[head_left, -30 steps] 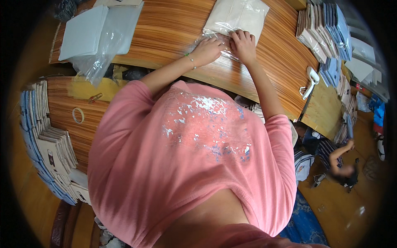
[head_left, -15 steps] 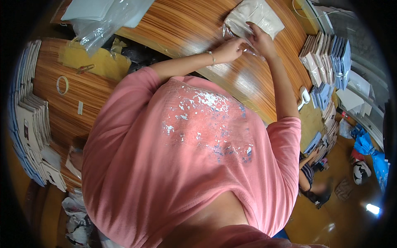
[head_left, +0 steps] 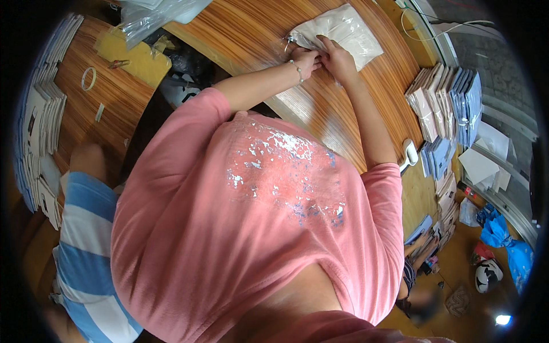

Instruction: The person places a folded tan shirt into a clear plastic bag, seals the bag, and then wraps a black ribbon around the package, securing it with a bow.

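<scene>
Left to right: the loose clear plastic (head_left: 140,26) around 11 o'clock hangs past the table (head_left: 240,34) edge, so a stray elbow might drag it off. The left hand (head_left: 307,62), between 12 and 1, has its fingers curled in at the near edge of the clear-wrapped cream package (head_left: 355,35). Looks like a pinch, but the tips are hidden, so can't swear to it. Right hand (head_left: 341,62) is just beside it, forefinger lying along the wrap, the rest bent under; can't tell what they're gripping.

My worry: two hands bunched at one edge, tugging unevenly, could crease or tear the thin film (head_left: 290,43), or skid the whole package across that slick top. Further right, the white roller-like tool (head_left: 409,154) near 3 o'clock sits close to the right forearm, so a wide swing could knock it.

Package itself is at about 1 o'clock, flat on the table. Edge under the hands faces roughly 7 to 8, far edge 1 to 2. Long axis? Honestly can't call it: hands cover the near edge and the fisheye bends things.
</scene>
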`<act>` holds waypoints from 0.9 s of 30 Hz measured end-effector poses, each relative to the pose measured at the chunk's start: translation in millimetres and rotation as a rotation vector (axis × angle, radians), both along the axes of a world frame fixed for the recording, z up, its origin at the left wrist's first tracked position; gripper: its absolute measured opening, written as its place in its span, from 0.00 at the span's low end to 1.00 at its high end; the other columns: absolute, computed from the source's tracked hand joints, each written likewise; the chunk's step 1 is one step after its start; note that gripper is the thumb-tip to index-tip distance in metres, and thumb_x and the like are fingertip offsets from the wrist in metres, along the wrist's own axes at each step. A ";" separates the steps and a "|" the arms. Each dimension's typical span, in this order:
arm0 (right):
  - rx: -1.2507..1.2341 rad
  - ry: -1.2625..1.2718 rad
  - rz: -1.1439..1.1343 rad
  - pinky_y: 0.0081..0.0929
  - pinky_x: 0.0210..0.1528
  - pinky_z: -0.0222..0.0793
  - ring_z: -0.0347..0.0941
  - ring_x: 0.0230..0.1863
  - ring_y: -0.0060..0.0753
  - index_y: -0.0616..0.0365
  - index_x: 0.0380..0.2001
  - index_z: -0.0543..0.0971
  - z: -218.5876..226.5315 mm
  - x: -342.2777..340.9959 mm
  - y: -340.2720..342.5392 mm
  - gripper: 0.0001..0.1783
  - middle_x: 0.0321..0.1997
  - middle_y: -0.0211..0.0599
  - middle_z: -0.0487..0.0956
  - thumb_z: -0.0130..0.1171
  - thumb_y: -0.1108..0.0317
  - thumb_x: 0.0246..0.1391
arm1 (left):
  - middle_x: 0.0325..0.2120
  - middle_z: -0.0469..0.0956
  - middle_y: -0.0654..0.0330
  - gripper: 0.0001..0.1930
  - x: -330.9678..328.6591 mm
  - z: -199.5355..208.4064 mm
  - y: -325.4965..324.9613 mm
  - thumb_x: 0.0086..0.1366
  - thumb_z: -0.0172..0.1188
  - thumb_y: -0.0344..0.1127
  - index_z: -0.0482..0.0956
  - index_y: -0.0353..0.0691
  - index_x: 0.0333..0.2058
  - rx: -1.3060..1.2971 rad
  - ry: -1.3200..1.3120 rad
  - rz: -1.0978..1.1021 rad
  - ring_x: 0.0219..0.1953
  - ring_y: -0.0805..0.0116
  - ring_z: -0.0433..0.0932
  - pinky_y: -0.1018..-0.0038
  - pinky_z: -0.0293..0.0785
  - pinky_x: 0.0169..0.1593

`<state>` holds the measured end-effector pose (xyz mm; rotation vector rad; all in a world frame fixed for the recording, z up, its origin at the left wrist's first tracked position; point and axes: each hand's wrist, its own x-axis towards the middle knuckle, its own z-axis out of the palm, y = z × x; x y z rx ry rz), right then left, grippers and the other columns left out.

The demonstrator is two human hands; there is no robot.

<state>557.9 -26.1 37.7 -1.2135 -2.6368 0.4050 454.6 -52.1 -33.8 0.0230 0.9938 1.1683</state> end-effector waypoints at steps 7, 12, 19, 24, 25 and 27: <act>0.083 0.006 0.017 0.39 0.32 0.72 0.74 0.33 0.49 0.48 0.48 0.68 -4.4 1.7 -8.9 0.24 0.39 0.42 0.75 0.52 0.73 0.43 | 0.30 0.74 0.60 0.03 16.2 -10.6 -4.1 0.62 0.49 0.26 0.70 0.38 0.35 -0.061 0.060 0.219 0.30 0.69 0.75 0.73 0.74 0.35; 0.071 0.029 0.012 0.40 0.32 0.72 0.74 0.34 0.49 0.48 0.48 0.69 -2.2 0.9 -6.5 0.24 0.38 0.42 0.75 0.52 0.72 0.43 | 0.29 0.74 0.60 0.06 13.8 -13.0 -10.7 0.59 0.53 0.26 0.69 0.39 0.36 -0.011 0.138 0.237 0.29 0.70 0.75 0.75 0.72 0.32; 0.013 0.029 -0.041 0.40 0.34 0.71 0.74 0.34 0.51 0.49 0.49 0.68 -1.6 -2.3 -2.6 0.24 0.42 0.43 0.75 0.52 0.72 0.44 | 0.30 0.73 0.59 0.15 5.4 8.5 -13.7 0.55 0.57 0.25 0.64 0.41 0.40 -0.043 0.233 0.166 0.30 0.68 0.75 0.75 0.71 0.30; 0.005 0.003 -0.103 0.40 0.35 0.70 0.74 0.34 0.50 0.47 0.50 0.68 4.4 -7.0 -6.1 0.25 0.42 0.42 0.75 0.53 0.71 0.45 | 0.31 0.73 0.58 0.14 -2.9 -6.7 2.7 0.54 0.57 0.24 0.64 0.41 0.38 -0.036 0.228 0.160 0.32 0.67 0.75 0.72 0.72 0.33; -0.001 -0.009 -0.122 0.40 0.35 0.70 0.74 0.34 0.50 0.47 0.50 0.68 5.8 -7.8 -6.5 0.25 0.42 0.42 0.75 0.53 0.71 0.45 | 0.31 0.73 0.59 0.14 -4.7 -9.2 5.5 0.54 0.58 0.24 0.64 0.41 0.37 -0.065 0.182 0.165 0.32 0.67 0.75 0.72 0.72 0.33; 0.005 -0.017 -0.145 0.40 0.35 0.70 0.74 0.34 0.50 0.47 0.51 0.68 4.7 -7.4 -6.1 0.25 0.42 0.42 0.75 0.54 0.70 0.45 | 0.31 0.73 0.59 0.14 -5.9 -12.1 8.6 0.54 0.58 0.24 0.64 0.41 0.37 -0.077 0.219 0.109 0.32 0.68 0.75 0.71 0.73 0.35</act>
